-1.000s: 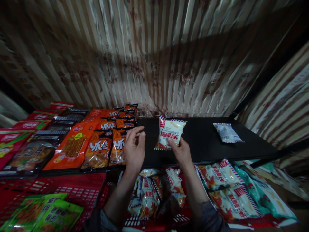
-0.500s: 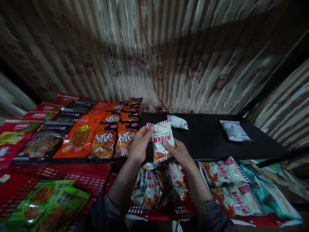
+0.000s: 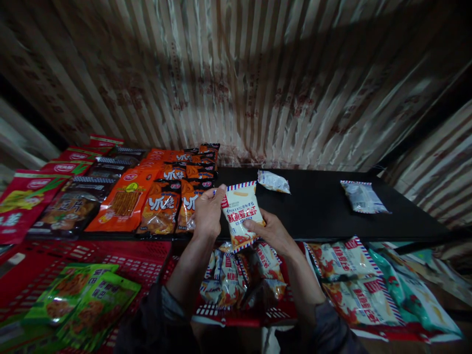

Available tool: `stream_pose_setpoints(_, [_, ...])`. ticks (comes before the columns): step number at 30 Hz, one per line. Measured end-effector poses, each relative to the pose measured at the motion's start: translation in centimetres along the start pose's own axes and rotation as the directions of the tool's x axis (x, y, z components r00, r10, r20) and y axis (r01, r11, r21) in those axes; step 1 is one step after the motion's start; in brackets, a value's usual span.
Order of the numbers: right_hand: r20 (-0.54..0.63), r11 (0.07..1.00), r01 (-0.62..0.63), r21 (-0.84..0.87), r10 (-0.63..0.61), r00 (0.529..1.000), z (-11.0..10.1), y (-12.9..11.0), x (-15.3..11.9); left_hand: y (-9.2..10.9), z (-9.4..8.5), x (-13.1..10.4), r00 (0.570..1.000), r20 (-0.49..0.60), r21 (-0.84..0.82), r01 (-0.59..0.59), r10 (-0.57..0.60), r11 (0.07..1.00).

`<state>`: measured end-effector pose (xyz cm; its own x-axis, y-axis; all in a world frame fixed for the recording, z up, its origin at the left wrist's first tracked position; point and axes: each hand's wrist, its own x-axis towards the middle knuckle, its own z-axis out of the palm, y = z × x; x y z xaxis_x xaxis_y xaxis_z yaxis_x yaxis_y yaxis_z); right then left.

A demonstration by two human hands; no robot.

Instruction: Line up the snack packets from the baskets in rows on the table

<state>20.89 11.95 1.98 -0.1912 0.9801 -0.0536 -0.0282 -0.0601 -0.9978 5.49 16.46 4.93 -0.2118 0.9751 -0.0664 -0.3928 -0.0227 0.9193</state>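
Observation:
A white snack bag [image 3: 241,206] with red lettering and a striped red-and-blue edge is held up between both hands, in front of a black shelf [image 3: 313,211]. My left hand [image 3: 208,211] pinches its upper left side. The lower right side is gripped by my right hand [image 3: 271,231], thumb across the front. Below the hands, a red basket [image 3: 254,319] holds several similar bags [image 3: 230,275]. Another white bag [image 3: 274,182] lies on the shelf behind the held one, and a further bag [image 3: 363,197] lies face down to the right.
Rows of orange-and-black snack bags [image 3: 159,209], orange packets [image 3: 123,199], dark packets [image 3: 73,204] and red packets [image 3: 29,204] fill the shelf's left side. Green packets [image 3: 92,309] lie in a red basket [image 3: 143,255]. More bags [image 3: 368,302] sit at right. Striped sheeting [image 3: 236,88] hangs behind.
The held bag has tilted, its top leaning left, and my left hand has shifted slightly left. Both hands still grip it. The whole view has moved a little.

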Motion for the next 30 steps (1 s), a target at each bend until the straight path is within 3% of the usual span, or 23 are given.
stream_pose_setpoints(6, [0.053, 0.999, 0.039, -0.028, -0.037, 0.998, -0.1, 0.0, -0.1, -0.1, -0.1, -0.2, 0.998, 0.023, 0.042, -0.06, 0.059, 0.997])
stream_pose_setpoints(9, [-0.084, 0.992, 0.111, 0.068, -0.105, 0.991, -0.3, -0.2, 0.1, -0.2, -0.1, -0.4, 0.998, 0.056, 0.071, -0.041, 0.037, 0.997])
stream_pose_setpoints(13, [-0.326, 0.982, 0.168, 0.084, -0.132, 0.936, -0.8, -0.8, 0.4, -0.4, 0.3, -0.9, 0.993, 0.122, 0.098, -0.013, 0.001, 0.995])
stream_pose_setpoints(18, [-0.401, 0.983, 0.172, 0.062, -0.133, 0.906, -0.9, -1.1, 0.5, -0.6, 0.8, -1.4, 0.98, 0.198, 0.135, 0.009, -0.036, 0.991])
stream_pose_setpoints(24, [-0.591, 0.955, 0.199, 0.218, -0.033, 0.806, -0.5, -0.9, 1.0, -0.6, 0.9, -1.5, 0.955, 0.294, 0.135, -0.016, -0.024, 0.991])
stream_pose_setpoints(30, [-0.742, 0.934, 0.291, 0.208, -0.043, 0.669, -1.2, -0.5, 1.5, 0.3, 0.8, -2.0, 0.876, 0.433, 0.236, 0.117, -0.212, 0.965])
